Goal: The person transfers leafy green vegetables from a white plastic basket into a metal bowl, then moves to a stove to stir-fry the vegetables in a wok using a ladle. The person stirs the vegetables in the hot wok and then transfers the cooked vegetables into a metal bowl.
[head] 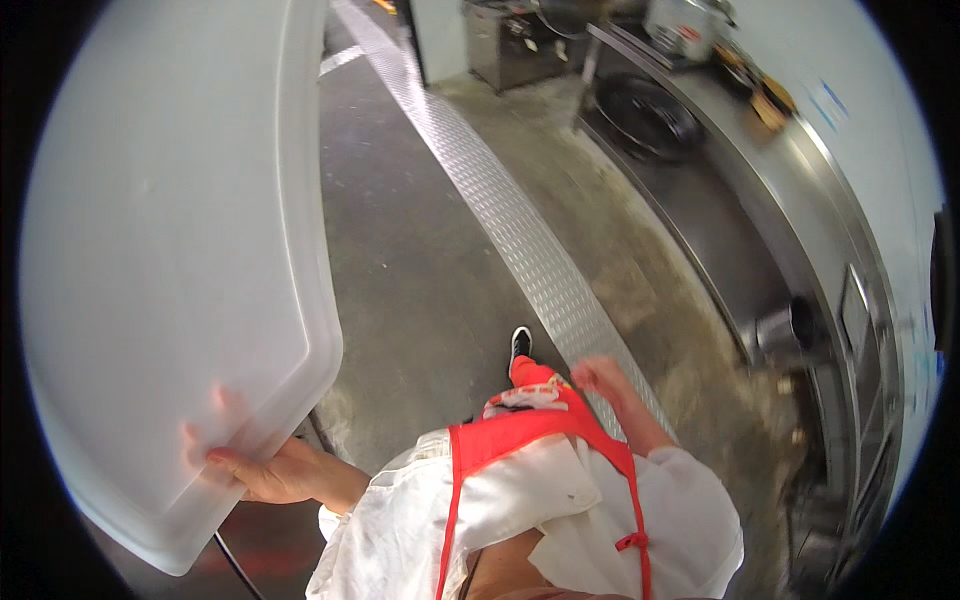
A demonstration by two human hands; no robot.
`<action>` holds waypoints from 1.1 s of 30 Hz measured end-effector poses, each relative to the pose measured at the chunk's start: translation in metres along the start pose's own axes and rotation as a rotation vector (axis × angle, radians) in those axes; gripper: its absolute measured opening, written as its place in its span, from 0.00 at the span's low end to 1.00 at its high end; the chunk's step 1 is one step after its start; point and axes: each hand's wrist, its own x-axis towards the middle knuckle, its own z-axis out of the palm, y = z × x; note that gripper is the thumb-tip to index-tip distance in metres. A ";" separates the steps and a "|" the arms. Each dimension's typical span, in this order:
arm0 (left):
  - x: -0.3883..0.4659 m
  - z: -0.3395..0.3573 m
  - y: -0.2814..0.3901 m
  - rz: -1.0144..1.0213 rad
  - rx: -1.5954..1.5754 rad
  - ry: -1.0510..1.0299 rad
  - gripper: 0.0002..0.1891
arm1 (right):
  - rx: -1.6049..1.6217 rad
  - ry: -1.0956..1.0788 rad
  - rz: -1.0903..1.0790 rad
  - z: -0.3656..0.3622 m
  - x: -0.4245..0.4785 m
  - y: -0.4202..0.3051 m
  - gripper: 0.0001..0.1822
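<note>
A large white translucent plastic lid or shallow tray (172, 225) fills the left side, tilted up. My left hand (277, 469) grips its near corner, thumb over the rim, with the fingertips showing through from behind. My right hand (600, 377) hangs beside the red apron (510, 442), over the metal floor strip; its fingers look curled and blurred, and I cannot tell whether it holds anything.
A tread-plate metal strip (510, 225) crosses the concrete floor (397, 262). Along the right runs a stainless steel counter (787, 172), with a large dark round pan (649, 116) and a metal container (784, 330) on its lower shelf. A steel cabinet (502, 45) stands ahead.
</note>
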 end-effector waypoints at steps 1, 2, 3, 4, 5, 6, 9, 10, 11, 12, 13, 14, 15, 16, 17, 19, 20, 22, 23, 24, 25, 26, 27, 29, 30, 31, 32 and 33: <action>0.002 0.019 -0.024 0.018 0.025 0.004 0.17 | -0.049 0.017 0.121 -0.019 0.031 -0.002 0.11; 0.034 0.053 -0.061 0.059 0.007 0.028 0.17 | -0.041 0.079 0.137 0.012 0.074 -0.041 0.10; 0.038 0.057 -0.089 0.070 0.036 0.037 0.17 | -0.038 0.165 0.203 0.014 0.099 -0.048 0.10; 0.039 0.074 -0.107 0.095 0.033 0.064 0.17 | -0.092 0.174 0.195 0.019 0.131 -0.083 0.10; 0.039 0.094 -0.123 0.121 0.070 0.106 0.17 | -0.143 0.185 0.183 0.026 0.167 -0.120 0.10; 0.045 0.117 -0.140 0.149 0.119 0.128 0.18 | -0.178 0.192 0.189 0.041 0.204 -0.149 0.10; 0.098 0.172 -0.218 0.204 0.182 0.036 0.14 | -0.475 0.044 0.094 0.179 0.326 -0.226 0.10; 0.113 0.188 -0.238 0.194 0.188 0.016 0.12 | -0.549 -0.021 0.058 0.226 0.349 -0.263 0.11; 0.129 0.209 -0.253 0.182 0.170 -0.004 0.13 | -0.621 -0.092 0.005 0.275 0.373 -0.304 0.11; 0.144 0.233 -0.285 0.158 0.172 -0.038 0.14 | -0.687 -0.130 0.005 0.320 0.412 -0.333 0.12; 0.156 0.259 -0.314 0.151 0.151 -0.072 0.15 | -0.741 -0.172 -0.023 0.358 0.451 -0.362 0.13; 0.165 0.286 -0.348 0.124 0.100 -0.081 0.14 | -0.806 -0.173 -0.066 0.386 0.489 -0.386 0.12; 0.176 0.313 -0.379 0.100 0.060 -0.082 0.14 | -0.878 -0.184 -0.107 0.416 0.525 -0.410 0.12; 0.193 0.354 -0.411 0.071 0.015 -0.102 0.13 | -0.933 -0.188 -0.144 0.440 0.558 -0.438 0.11; 0.207 0.398 -0.444 0.098 0.067 -0.077 0.13 | -0.984 -0.173 -0.197 0.453 0.595 -0.469 0.10; 0.232 0.456 -0.506 0.131 0.183 -0.056 0.12 | -1.070 -0.132 -0.274 0.438 0.668 -0.498 0.08; 0.250 0.477 -0.537 0.114 0.198 -0.102 0.14 | -1.181 -0.048 -0.338 0.407 0.709 -0.505 0.07; 0.276 0.527 -0.599 0.085 0.186 -0.117 0.14 | -1.167 0.144 -0.221 0.373 0.725 -0.522 0.08; 0.290 0.549 -0.622 0.084 0.173 -0.151 0.14 | -1.364 0.208 -0.226 0.341 0.736 -0.513 0.08; 0.306 0.574 -0.650 0.113 0.173 -0.149 0.14 | -1.298 0.187 -0.021 0.345 0.731 -0.518 0.10; 0.324 0.594 -0.681 0.124 0.176 -0.135 0.14 | -1.219 0.216 0.115 0.339 0.737 -0.520 0.08; 0.335 0.614 -0.711 0.139 0.180 -0.124 0.14 | -1.000 0.262 0.233 0.329 0.754 -0.513 0.07; 0.347 0.629 -0.727 0.182 0.159 -0.111 0.14 | -0.753 0.304 0.274 0.325 0.782 -0.511 0.05; 0.381 0.678 -0.802 0.197 0.232 -0.104 0.14 | -0.492 0.326 0.364 0.334 0.846 -0.520 0.01; 0.389 0.692 -0.838 0.207 0.227 -0.082 0.15 | -0.423 0.321 0.347 0.346 0.889 -0.557 0.02; 0.391 0.709 -0.875 0.197 0.227 -0.079 0.15 | -0.331 0.319 0.372 0.356 0.918 -0.566 0.03; 0.398 0.728 -0.907 0.183 0.229 -0.079 0.15 | -0.418 0.296 0.351 0.381 0.957 -0.587 0.02; 0.413 0.746 -0.936 0.191 0.215 -0.086 0.15 | -0.576 0.267 0.292 0.421 1.003 -0.615 0.03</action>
